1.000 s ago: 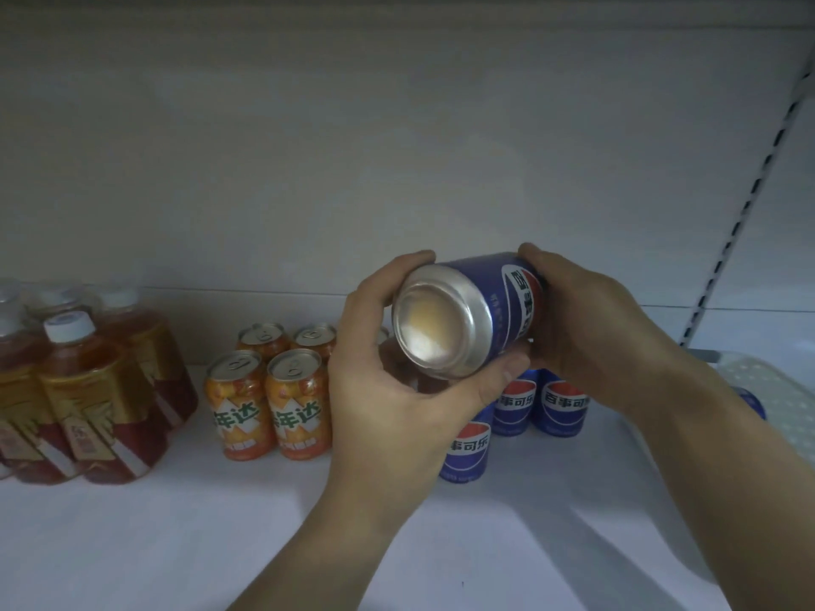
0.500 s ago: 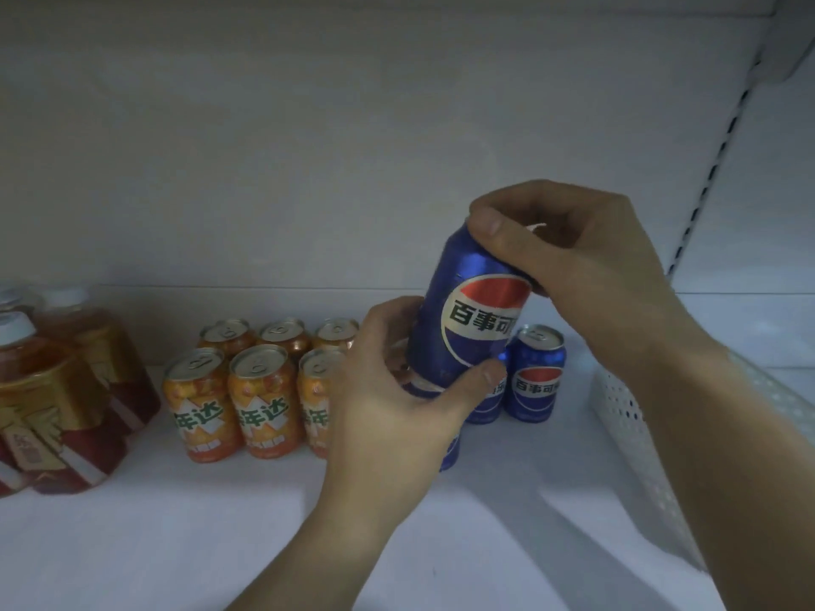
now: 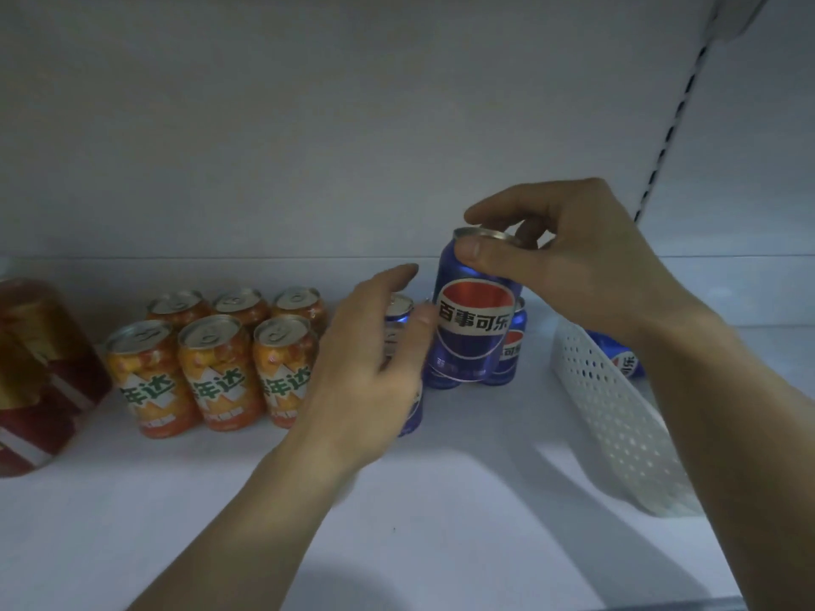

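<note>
A shop: a white display shelf (image 3: pixel 441 513) with a slotted upright rail (image 3: pixel 666 138), stocked with neat rows of orange drink cans (image 3: pixel 211 368), blue cola cans (image 3: pixel 507 350) and bottled tea (image 3: pixel 35 372).

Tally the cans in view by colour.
Orange cans: 6
Blue cans: at least 5, counting the blue can in the right hand and the one in the basket; the left hand hides part of the group
Total: at least 11
</note>
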The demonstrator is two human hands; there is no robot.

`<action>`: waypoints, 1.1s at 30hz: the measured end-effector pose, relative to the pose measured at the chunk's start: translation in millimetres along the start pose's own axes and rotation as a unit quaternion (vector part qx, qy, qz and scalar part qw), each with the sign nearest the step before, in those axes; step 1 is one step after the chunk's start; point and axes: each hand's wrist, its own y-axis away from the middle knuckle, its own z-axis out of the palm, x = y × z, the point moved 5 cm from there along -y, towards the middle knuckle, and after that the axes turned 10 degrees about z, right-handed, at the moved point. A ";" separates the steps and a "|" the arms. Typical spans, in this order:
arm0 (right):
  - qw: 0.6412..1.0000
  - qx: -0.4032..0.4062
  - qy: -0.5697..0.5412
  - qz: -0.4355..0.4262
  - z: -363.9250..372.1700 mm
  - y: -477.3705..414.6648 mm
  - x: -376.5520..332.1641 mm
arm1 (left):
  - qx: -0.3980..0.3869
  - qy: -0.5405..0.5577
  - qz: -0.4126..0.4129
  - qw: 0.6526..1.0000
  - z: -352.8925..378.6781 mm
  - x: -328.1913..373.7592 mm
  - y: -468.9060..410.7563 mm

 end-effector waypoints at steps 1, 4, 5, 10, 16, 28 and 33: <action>1.000 -0.006 0.009 0.003 1.8 0.7 4.8 | 0.013 -0.013 0.001 1.000 -3.1 -3.7 -1.6; 1.000 -0.020 0.011 0.018 7.2 3.1 18.6 | 0.015 -0.056 -0.002 0.998 -8.4 -12.2 -5.7; 0.999 -0.022 0.008 0.023 9.2 3.5 23.0 | 0.006 -0.066 -0.004 0.998 -8.5 -13.9 -6.7; 0.998 -0.039 0.046 0.035 23.9 5.2 37.5 | -0.042 -0.121 0.020 0.992 -5.0 -10.5 -7.9; 0.995 -0.063 0.059 0.040 45.1 5.9 49.5 | -0.058 -0.161 0.034 0.985 -6.7 -17.0 -9.3; 0.990 -0.107 0.071 0.051 67.3 5.6 56.5 | -0.074 -0.174 0.060 0.980 -9.0 -18.4 -11.9; 0.990 -0.110 0.077 0.050 67.4 5.7 57.6 | -0.083 -0.175 0.069 0.979 -9.6 -17.7 -12.1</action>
